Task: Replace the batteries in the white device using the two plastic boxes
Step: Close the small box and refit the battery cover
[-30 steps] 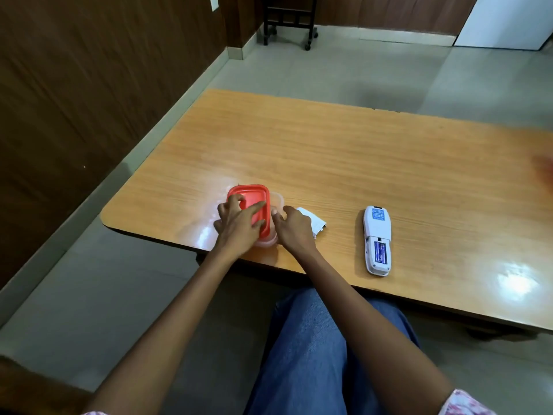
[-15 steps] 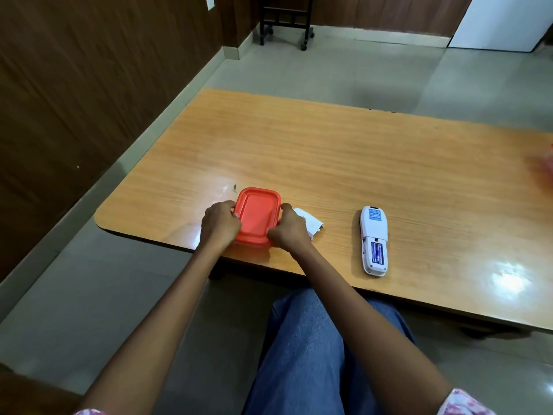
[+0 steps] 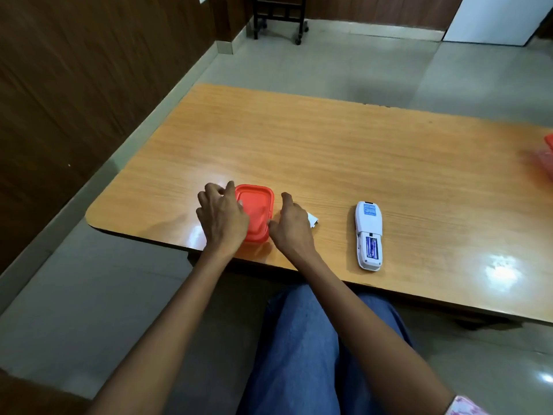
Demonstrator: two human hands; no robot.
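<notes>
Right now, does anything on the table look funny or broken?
Nothing looks broken or spilled. The white device lies face down with its back cover off, so the batteries show. A small white piece, perhaps that cover, peeks out behind the right hand. That fits swapping batteries.

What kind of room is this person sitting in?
Probably an office or meeting room, though I can't be sure. A long wooden table stands on a pale tiled floor beside dark wood-panelled walls, and a wheeled stand is at the far end.
</notes>
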